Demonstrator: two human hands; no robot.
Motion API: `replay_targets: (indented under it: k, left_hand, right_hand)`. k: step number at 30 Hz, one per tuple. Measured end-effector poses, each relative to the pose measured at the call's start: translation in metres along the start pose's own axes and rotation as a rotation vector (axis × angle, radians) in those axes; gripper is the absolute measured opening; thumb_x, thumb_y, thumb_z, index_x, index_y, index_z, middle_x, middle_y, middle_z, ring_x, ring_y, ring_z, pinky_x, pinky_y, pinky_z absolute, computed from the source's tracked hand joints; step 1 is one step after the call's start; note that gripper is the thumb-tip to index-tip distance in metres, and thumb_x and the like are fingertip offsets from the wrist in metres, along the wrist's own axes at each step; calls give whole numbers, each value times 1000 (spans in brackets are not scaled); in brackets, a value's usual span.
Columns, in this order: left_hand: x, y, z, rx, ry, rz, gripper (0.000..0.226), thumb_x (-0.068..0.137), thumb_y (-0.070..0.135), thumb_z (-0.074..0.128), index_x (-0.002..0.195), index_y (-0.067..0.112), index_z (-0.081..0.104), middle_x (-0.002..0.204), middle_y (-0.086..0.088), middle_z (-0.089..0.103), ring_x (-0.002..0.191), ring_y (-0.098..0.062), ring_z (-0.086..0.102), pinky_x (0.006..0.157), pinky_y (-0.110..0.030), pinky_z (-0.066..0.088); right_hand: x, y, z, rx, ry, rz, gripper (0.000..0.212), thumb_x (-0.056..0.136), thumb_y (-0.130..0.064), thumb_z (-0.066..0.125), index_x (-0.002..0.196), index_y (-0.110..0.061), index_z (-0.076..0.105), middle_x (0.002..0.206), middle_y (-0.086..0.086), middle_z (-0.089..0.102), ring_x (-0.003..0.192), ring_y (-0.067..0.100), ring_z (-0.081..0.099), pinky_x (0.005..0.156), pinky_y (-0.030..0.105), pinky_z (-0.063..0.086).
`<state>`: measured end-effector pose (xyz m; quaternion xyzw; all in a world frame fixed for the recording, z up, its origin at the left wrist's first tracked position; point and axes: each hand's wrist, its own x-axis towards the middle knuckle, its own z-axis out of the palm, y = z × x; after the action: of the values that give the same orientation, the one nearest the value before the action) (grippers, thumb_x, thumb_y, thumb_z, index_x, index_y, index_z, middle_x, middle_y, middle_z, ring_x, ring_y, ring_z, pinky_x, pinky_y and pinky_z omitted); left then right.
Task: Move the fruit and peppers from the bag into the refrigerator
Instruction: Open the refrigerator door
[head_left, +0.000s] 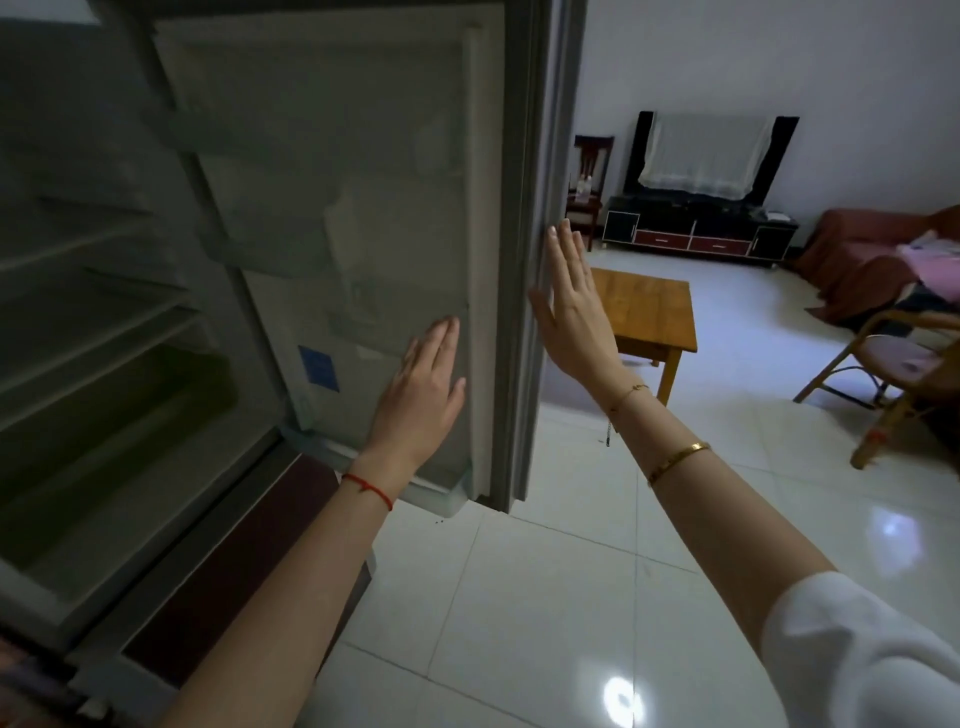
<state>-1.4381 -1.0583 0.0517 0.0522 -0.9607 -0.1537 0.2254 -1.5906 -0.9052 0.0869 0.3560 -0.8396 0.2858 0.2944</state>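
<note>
Both my hands, left (421, 384) and right (571, 306), lie spread flat on the fridge door (332, 208); pushing unevenly could swing it shut early.

Glossy white tile floor (545, 597) across the lower half. Wooden desk (647, 317) at 3 o'clock of centre, nothing visible on top. Black TV stand (701, 231) with red drawers at 1 o'clock, cloth-covered TV (706, 153) on it. Dark wooden chair (589, 182) at the stand's 9 o'clock. Red-covered sofa (872, 254) at far 3 o'clock, rattan chair (893, 374) at its 6 o'clock.
</note>
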Motion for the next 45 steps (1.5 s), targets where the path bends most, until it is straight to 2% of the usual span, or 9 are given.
replay_targets:
  k: [7,10,14,22,26,30,36,40,45]
  left_hand:
    - [51,20,29,65,4,-61,66,104,25,42,159,16,7,167,-1,9,153,-26,10,120,-35,21]
    - [71,26,41,109,37,-49,66,105,26,43,159,15,6,167,-2,8,153,-25,10,118,-28,10]
    - [98,30,56,138,74,-32,65,105,24,43,159,12,9,167,-4,11,153,-22,10,115,-25,2]
    - [158,23,86,127,110,-17,62,104,21,45,158,11,16,165,-5,19,152,-24,17,117,-26,8]
    - [188,21,100,135,147,15,60,102,16,50,155,6,25,161,-10,28,149,-24,25,118,-31,9]
    - [220,12,114,137,162,53,59,103,18,47,156,7,23,163,-8,25,148,-13,14,120,-30,5]
    - [270,-3,134,212,144,71,57,100,15,50,152,2,31,158,-13,35,146,-24,34,122,-34,16]
    - [298,-8,144,242,144,50,56,100,14,49,152,1,31,158,-14,34,147,-25,33,122,-35,17]
    - [329,-11,157,272,190,-17,56,101,12,50,152,1,31,159,-13,34,147,-25,33,120,-31,10]
  right_hand:
    - [43,58,17,82,-58,-23,63,104,-25,35,155,-4,4,164,14,-3,152,23,-6,125,35,2]
    - [60,79,29,121,-65,-15,63,105,-28,35,156,-6,4,164,12,-3,152,22,-6,124,33,1]
    - [84,106,41,157,-79,-16,64,105,-28,37,156,-7,6,164,12,-2,152,22,-5,125,38,5]
    - [134,154,71,199,-102,-45,65,104,-30,38,156,-7,7,164,10,-1,152,21,-3,125,40,8]
    - [163,180,90,210,-127,-61,65,104,-32,39,156,-10,6,165,6,-2,152,19,-4,125,38,7]
    - [193,202,113,229,-145,-73,65,104,-32,39,157,-12,7,165,4,-1,152,17,-4,124,35,5]
    - [234,225,150,272,-152,-89,59,105,-29,34,156,-11,10,165,6,2,152,18,-2,125,42,9]
    - [261,239,173,299,-158,-110,57,105,-27,33,156,-9,12,164,8,6,152,21,1,125,42,10]
    - [292,256,199,331,-203,-139,57,106,-27,31,156,-10,10,165,8,5,152,19,-2,125,39,5]
